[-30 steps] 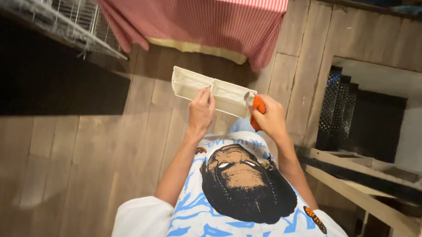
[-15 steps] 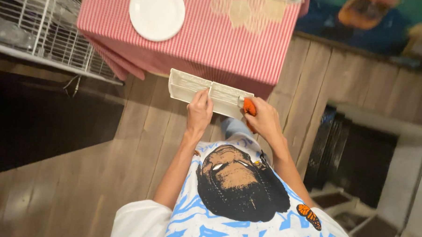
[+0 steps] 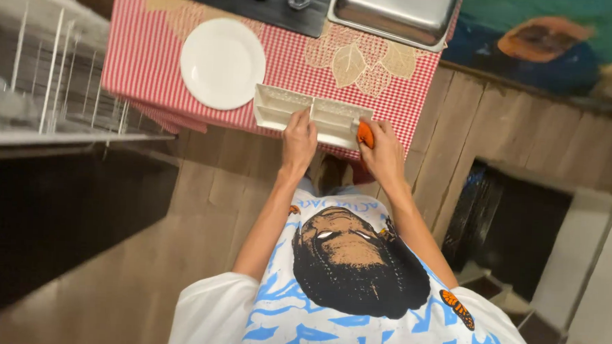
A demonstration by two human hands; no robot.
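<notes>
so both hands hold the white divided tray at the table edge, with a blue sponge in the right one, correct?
Not quite: the head view shows the sponge in the right hand is orange, not blue. The rest stands: both hands, left hand included, hold the white divided tray at the table edge.

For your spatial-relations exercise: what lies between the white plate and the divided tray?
Only bare checked cloth separates plate from tray, seen in the head view.
</notes>
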